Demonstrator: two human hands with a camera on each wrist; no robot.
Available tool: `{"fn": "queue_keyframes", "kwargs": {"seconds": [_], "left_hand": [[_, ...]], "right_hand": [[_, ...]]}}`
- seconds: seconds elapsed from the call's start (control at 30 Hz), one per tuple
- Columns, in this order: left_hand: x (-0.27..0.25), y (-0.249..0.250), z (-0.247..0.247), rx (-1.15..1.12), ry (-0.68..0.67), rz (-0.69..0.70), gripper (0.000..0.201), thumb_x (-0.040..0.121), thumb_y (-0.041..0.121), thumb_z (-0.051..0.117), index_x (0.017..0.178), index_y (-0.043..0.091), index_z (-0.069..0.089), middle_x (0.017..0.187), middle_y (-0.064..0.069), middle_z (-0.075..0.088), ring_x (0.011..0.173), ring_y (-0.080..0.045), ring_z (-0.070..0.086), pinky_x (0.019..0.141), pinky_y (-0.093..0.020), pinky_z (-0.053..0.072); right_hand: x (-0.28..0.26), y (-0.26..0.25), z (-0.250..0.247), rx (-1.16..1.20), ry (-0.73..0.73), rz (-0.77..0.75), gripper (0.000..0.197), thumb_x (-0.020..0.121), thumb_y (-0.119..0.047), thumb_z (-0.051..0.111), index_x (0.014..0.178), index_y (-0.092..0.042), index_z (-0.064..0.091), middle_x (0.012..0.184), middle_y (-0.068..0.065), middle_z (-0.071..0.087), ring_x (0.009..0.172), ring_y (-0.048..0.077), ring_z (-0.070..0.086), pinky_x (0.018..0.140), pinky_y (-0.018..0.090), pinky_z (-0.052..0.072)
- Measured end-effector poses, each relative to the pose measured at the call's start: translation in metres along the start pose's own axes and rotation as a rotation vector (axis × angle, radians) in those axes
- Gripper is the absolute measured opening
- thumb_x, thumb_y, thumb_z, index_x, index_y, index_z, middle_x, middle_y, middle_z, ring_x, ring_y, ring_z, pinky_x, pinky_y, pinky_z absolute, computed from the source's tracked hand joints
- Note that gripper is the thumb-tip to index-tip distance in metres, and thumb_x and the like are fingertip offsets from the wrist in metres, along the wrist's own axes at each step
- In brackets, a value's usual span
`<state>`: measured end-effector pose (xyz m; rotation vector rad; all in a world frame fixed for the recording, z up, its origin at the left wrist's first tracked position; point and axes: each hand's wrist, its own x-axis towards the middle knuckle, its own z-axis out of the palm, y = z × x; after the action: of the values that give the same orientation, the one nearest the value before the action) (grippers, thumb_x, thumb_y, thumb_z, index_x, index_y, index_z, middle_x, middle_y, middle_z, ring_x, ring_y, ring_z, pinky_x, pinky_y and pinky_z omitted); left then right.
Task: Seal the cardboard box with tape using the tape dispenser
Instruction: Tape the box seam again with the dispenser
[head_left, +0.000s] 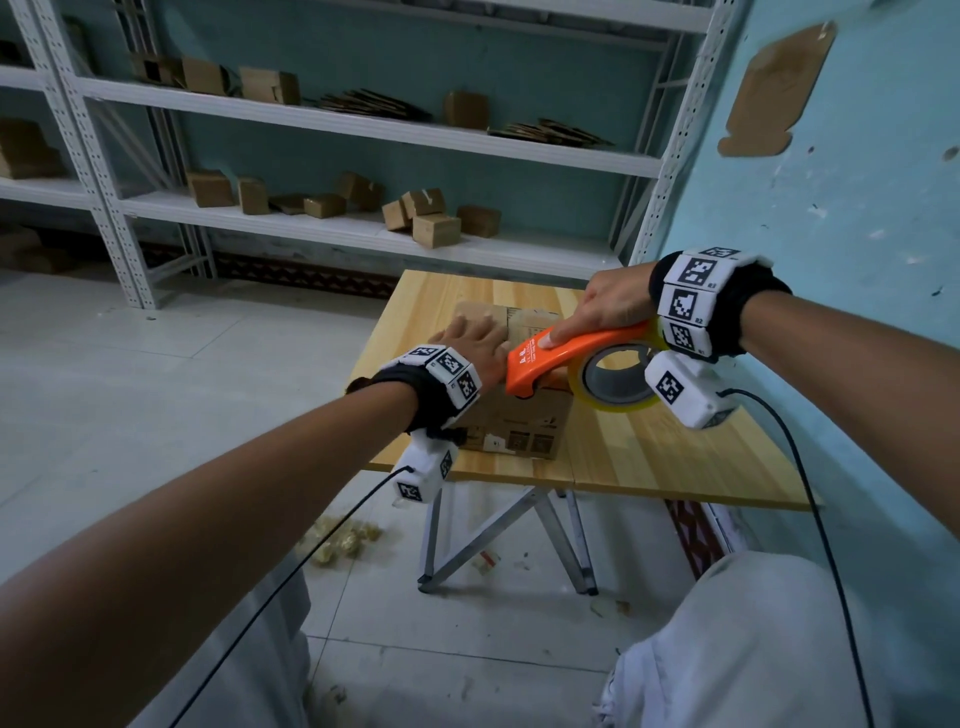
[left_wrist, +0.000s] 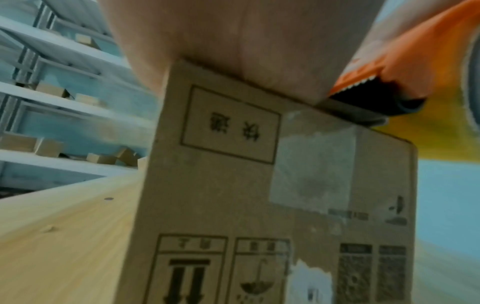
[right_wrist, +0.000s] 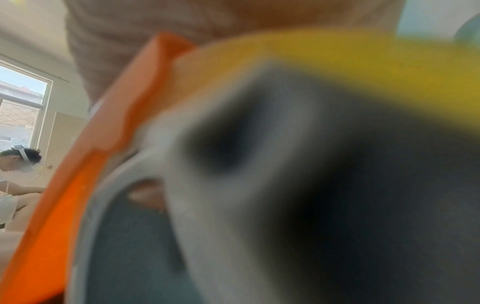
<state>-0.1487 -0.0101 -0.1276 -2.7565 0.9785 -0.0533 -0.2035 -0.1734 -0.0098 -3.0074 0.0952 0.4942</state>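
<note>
A brown cardboard box (head_left: 519, 423) with printed symbols stands on the wooden table (head_left: 649, 457). My left hand (head_left: 475, 343) lies flat on the box top with straight fingers, pressing it down. My right hand (head_left: 605, 306) grips the orange tape dispenser (head_left: 566, 356), index finger stretched along its top. The dispenser's front end sits at the box's near top edge. It carries a yellowish tape roll (head_left: 613, 379). In the left wrist view a strip of clear tape (left_wrist: 311, 164) runs down the box's side (left_wrist: 233, 195) from the dispenser's serrated blade (left_wrist: 358, 86). The right wrist view shows only the blurred dispenser (right_wrist: 78, 185) and roll (right_wrist: 337, 67).
White metal shelves (head_left: 337, 119) behind the table hold several small cardboard boxes and flattened cartons. A teal wall (head_left: 831, 182) runs along the table's right side. Crumpled tape scraps (head_left: 343, 540) lie on the tiled floor. Another person (right_wrist: 18, 174) sits far left in the right wrist view.
</note>
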Motion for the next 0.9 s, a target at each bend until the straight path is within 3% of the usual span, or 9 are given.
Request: {"fn": "queue_keyframes", "kwargs": {"seconds": [0.17, 0.23, 0.33, 0.47, 0.77, 0.9], "left_hand": [[-0.004, 0.004, -0.014, 0.104, -0.046, 0.035, 0.055, 0.103, 0.033, 0.03, 0.15, 0.009, 0.017, 0.157, -0.011, 0.013, 0.146, -0.03, 0.002, 0.118, -0.047, 0.006], [0.001, 0.003, -0.017, 0.034, -0.03, 0.018, 0.051, 0.104, 0.032, 0.025, 0.149, 0.008, 0.021, 0.156, -0.009, 0.019, 0.146, -0.026, 0.007, 0.119, -0.044, 0.007], [0.008, 0.001, -0.015, -0.095, 0.001, -0.024, 0.047, 0.104, 0.028, 0.018, 0.145, 0.008, 0.03, 0.155, -0.009, 0.025, 0.146, -0.023, 0.012, 0.119, -0.041, 0.008], [0.018, -0.004, 0.009, -0.188, 0.046, -0.059, 0.048, 0.1, 0.035, 0.023, 0.146, 0.019, 0.026, 0.156, -0.004, 0.02, 0.146, -0.028, 0.009, 0.117, -0.049, 0.014], [0.018, -0.005, 0.018, -0.198, 0.082, -0.076, 0.051, 0.101, 0.035, 0.024, 0.149, 0.023, 0.018, 0.159, -0.001, 0.01, 0.147, -0.029, 0.003, 0.116, -0.053, 0.015], [0.017, -0.009, 0.017, -0.168, 0.073, -0.029, 0.052, 0.1, 0.034, 0.026, 0.149, 0.022, 0.018, 0.159, -0.002, 0.01, 0.146, -0.03, 0.003, 0.116, -0.053, 0.016]], "right_hand": [[-0.001, 0.0, 0.0, -0.014, 0.008, 0.012, 0.057, 0.073, -0.072, 0.064, 0.083, -0.016, 0.073, 0.08, 0.002, 0.071, 0.07, 0.015, 0.064, 0.073, 0.03, 0.051], [-0.001, 0.002, 0.0, -0.02, 0.02, 0.008, 0.059, 0.075, -0.071, 0.063, 0.087, -0.015, 0.074, 0.084, 0.003, 0.071, 0.072, 0.016, 0.064, 0.076, 0.03, 0.051], [-0.001, 0.002, 0.001, -0.011, 0.011, 0.002, 0.059, 0.074, -0.071, 0.063, 0.086, -0.015, 0.074, 0.083, 0.004, 0.072, 0.071, 0.016, 0.065, 0.07, 0.028, 0.051], [0.0, 0.001, 0.001, -0.027, 0.01, 0.009, 0.059, 0.075, -0.071, 0.062, 0.087, -0.015, 0.073, 0.082, 0.003, 0.07, 0.07, 0.015, 0.064, 0.067, 0.026, 0.05], [0.001, 0.0, 0.002, -0.054, 0.011, 0.017, 0.058, 0.076, -0.073, 0.06, 0.083, -0.016, 0.071, 0.08, 0.002, 0.069, 0.071, 0.015, 0.062, 0.069, 0.028, 0.049], [0.002, -0.004, 0.002, -0.05, 0.01, 0.017, 0.056, 0.075, -0.073, 0.061, 0.077, -0.017, 0.07, 0.073, 0.0, 0.067, 0.065, 0.014, 0.061, 0.064, 0.027, 0.048]]}}
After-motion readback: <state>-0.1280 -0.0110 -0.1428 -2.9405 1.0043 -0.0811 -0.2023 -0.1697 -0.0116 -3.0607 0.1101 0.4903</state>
